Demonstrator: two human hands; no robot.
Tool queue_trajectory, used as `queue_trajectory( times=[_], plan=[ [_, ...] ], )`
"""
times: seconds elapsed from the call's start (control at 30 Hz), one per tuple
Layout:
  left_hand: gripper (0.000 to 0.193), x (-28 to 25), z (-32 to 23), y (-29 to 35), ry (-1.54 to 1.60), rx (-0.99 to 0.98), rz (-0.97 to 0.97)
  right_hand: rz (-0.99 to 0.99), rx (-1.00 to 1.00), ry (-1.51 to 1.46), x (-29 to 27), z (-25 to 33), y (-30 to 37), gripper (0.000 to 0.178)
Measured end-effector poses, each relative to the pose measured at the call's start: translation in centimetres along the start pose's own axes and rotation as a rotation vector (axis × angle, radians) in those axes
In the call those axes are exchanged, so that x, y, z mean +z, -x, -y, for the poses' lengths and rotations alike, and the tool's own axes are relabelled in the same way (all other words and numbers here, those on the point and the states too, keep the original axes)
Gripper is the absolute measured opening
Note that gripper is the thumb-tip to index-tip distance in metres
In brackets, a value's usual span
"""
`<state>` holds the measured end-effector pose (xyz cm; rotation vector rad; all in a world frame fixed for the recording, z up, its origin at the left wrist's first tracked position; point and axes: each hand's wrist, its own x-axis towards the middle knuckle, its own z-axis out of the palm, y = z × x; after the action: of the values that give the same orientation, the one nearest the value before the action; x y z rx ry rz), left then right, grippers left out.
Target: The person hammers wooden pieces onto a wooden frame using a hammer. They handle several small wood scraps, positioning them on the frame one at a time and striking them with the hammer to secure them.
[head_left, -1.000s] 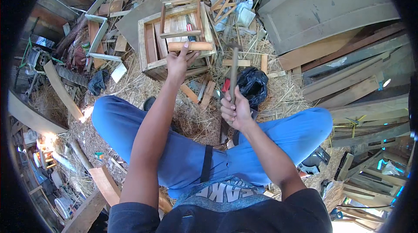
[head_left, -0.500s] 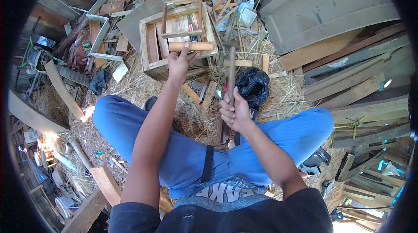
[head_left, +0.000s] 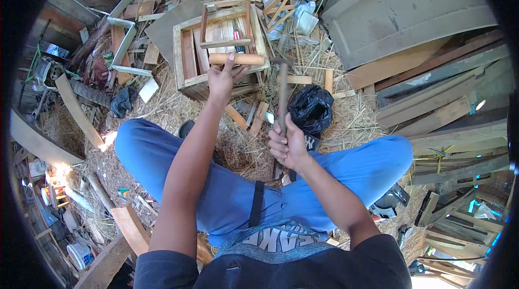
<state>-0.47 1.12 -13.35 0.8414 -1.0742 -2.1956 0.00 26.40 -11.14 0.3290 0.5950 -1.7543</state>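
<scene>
My left hand (head_left: 221,77) grips a short strip of light wood (head_left: 250,59), which lies level with the thumb on top. Behind the strip stands an open wooden box (head_left: 181,75), and a small rectangular wooden frame (head_left: 204,25) rests over it. Inside the box is a slim thing with a red, white and dark handle (head_left: 238,40), its kind unclear. My right hand (head_left: 288,143) is closed round the handle of a hammer (head_left: 283,92). The hammer stands upright, head up, apart from the strip and to its right.
A black plastic bag (head_left: 312,109) lies just right of the hammer. Wood offcuts (head_left: 236,117) lie on the straw-covered ground (head_left: 238,146) between my bent legs. Large panels (head_left: 403,16) and stacked boards (head_left: 432,111) fill the right; a curved plank (head_left: 78,111) is at left.
My right hand has shifted slightly left and down with the hammer, whose head has also dropped a little. The left hand and wood strip stay nearly in place.
</scene>
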Motion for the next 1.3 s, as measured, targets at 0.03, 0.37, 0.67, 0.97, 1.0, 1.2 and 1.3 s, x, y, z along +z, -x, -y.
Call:
queue_trajectory(
  times=[0.03, 0.37, 0.67, 0.97, 1.0, 1.2, 1.3],
  plan=[
    [0.036, 0.1, 0.1, -0.1, -0.009, -0.001, 0.003, 0.046, 0.083, 0.064, 0.2, 0.0, 0.1, 0.051],
    [0.037, -0.1, 0.6, -0.4, -0.006, 0.0, 0.01, 0.084, 0.092, 0.004, -0.3, -1.2, 0.6, 0.052],
    [0.037, -0.1, 0.1, -0.4, -0.011, -0.005, -0.021, 0.033, 0.088, 0.078, 0.3, -0.5, 0.4, 0.052],
    [0.064, -0.2, -1.7, 0.4, -0.284, 0.339, -0.203, -0.352, -0.271, 0.726, 1.3, -0.5, -0.3, 0.039],
    [0.058, -0.4, -1.8, 0.7, -0.307, 0.337, -0.156, -0.352, -0.272, 0.725, 1.2, -0.4, -0.3, 0.039],
    [0.032, -2.3, -2.0, 0.2, -0.924, 0.505, -0.091, -0.416, -0.491, 0.872, 0.7, 1.5, -0.6, 0.025],
    [0.032, -2.4, -2.0, 0.2, -1.15, 0.756, -0.096, -0.412, -0.477, 0.83, 1.1, 2.3, -0.3, 0.03]
  ],
)
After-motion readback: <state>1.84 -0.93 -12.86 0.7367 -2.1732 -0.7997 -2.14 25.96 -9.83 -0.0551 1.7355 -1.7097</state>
